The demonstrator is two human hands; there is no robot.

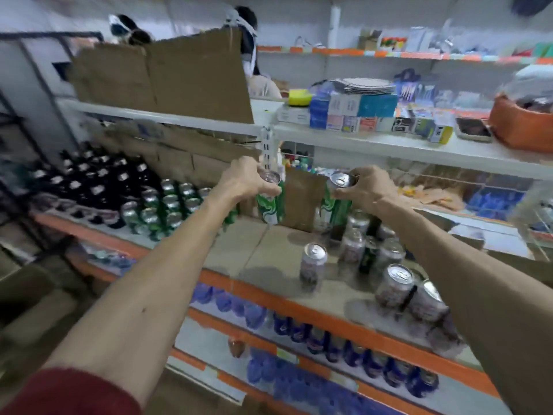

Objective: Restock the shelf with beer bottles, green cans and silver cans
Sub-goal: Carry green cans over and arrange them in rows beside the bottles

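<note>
Both hands are up over the shelf (pixel 239 250), each holding one green drink. The left hand (pixel 245 179) grips the left can (pixel 269 209) from above. Its fingers (pixel 270 190) are curled round the rim, and the body hangs below them, slightly tilted. The right hand (pixel 366 187) pinches the right can (pixel 338 208) at the lid edge, fingers (pixel 344 193) curled on the near side, lid showing.

A cardboard sheet (pixel 302 199) stands between the two, just behind them. Under the left can the shelf is bare out to its orange edge (pixel 269 292). Left of that patch stand rows of green cans (pixel 167 205), with bottles (pixel 89 181) beyond them. Below the right hand, silver cans (pixel 395 283) crowd the shelf. A lone can (pixel 312 265) stands apart from them, nearer the bare patch. An upper shelf (pixel 359 139) runs close above both hands.
</note>
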